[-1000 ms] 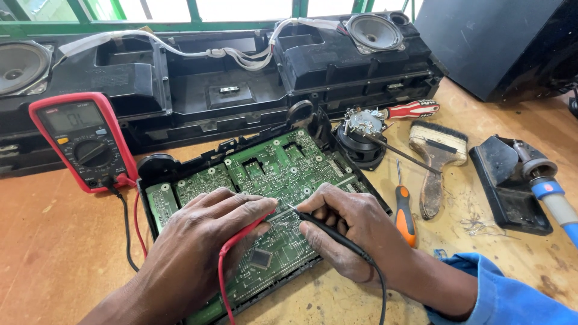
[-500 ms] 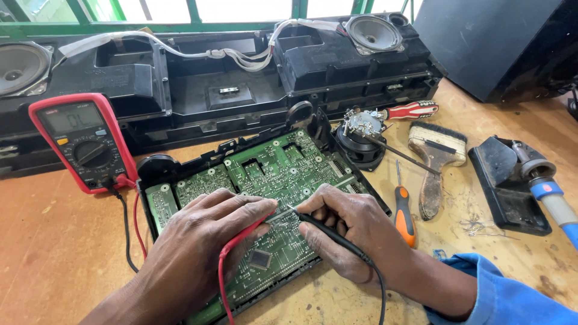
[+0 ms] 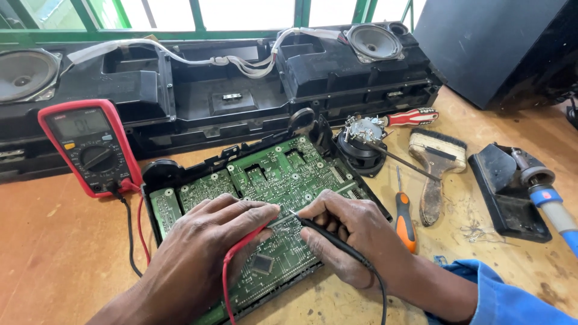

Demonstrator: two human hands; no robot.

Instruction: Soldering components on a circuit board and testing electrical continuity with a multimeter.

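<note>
Green circuit board (image 3: 274,198) is lying in its black tray on the wooden bench (image 3: 60,259), tilted toward the viewer. Left hand (image 3: 208,244) is resting on the board, fingers curled around the red probe (image 3: 241,253), pinching it near the tip. Right hand (image 3: 355,235) is gripping the black probe (image 3: 328,235) pen-style, its metal tip touching the solder points mid-board. Both leads are trailing off toward the bottom edge. Red multimeter (image 3: 90,147) is leaning just left of the board (display lit, reading not legible). Orange screwdriver (image 3: 404,216) is lying just beside the right hand; a worn brush (image 3: 436,168) and a soldering iron stand (image 3: 509,192) are sitting farther right. Black speaker housing (image 3: 211,90) is stretching along behind.
</note>
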